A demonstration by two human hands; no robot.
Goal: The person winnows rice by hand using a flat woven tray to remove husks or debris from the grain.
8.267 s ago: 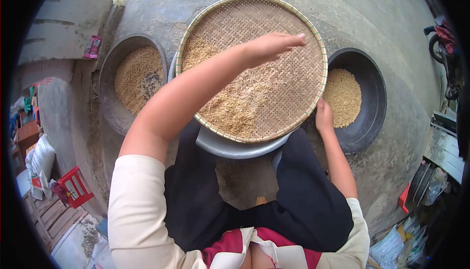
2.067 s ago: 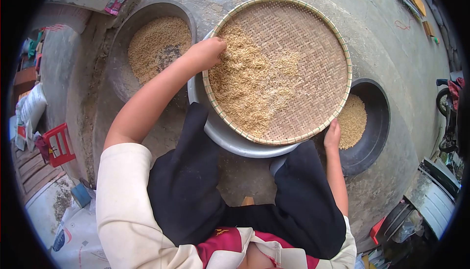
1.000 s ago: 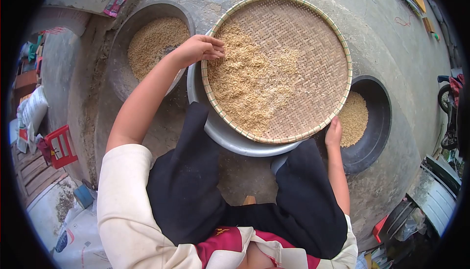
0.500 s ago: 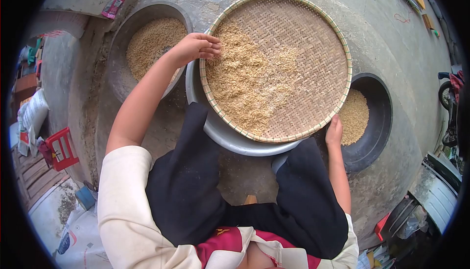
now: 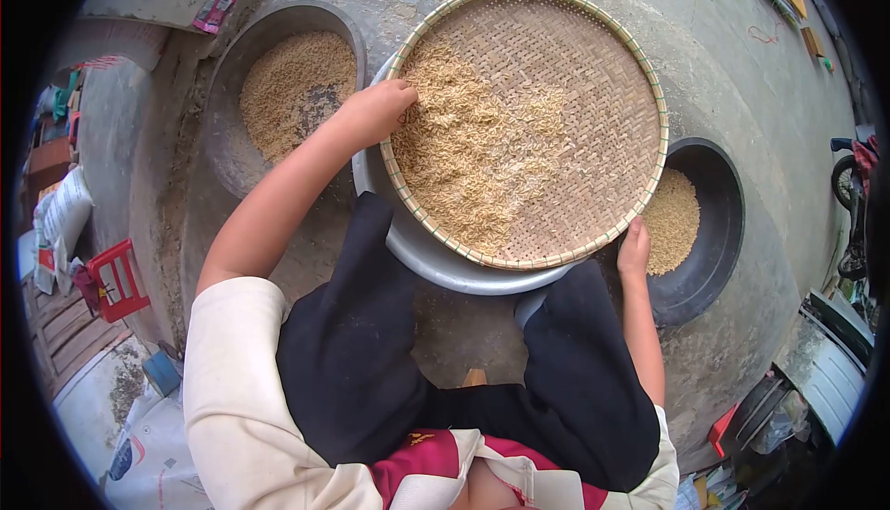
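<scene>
A round woven tray (image 5: 593,74) rests over a large metal basin (image 5: 436,269), between my knees. Unhusked grain (image 5: 464,158) covers the tray's left half; the right half shows bare weave. My left hand (image 5: 378,111) is at the tray's upper left rim, fingers curled down at the edge of the grain; what they hold, if anything, is hidden. With my right hand (image 5: 634,247) I grip the tray's lower right rim, the fingers mostly hidden beneath it.
A dark tub (image 5: 222,93) holding grain stands at the left. Another black tub (image 5: 718,232) with grain is at the right. A red plastic stool (image 5: 120,283) and sacks lie far left. A pink packet (image 5: 214,11) is at the upper left; a motorbike wheel (image 5: 844,181) far right.
My left hand has turned over and its fingers have curled down at the rim. The tray has barely shifted, and my right hand stays on its rim.
</scene>
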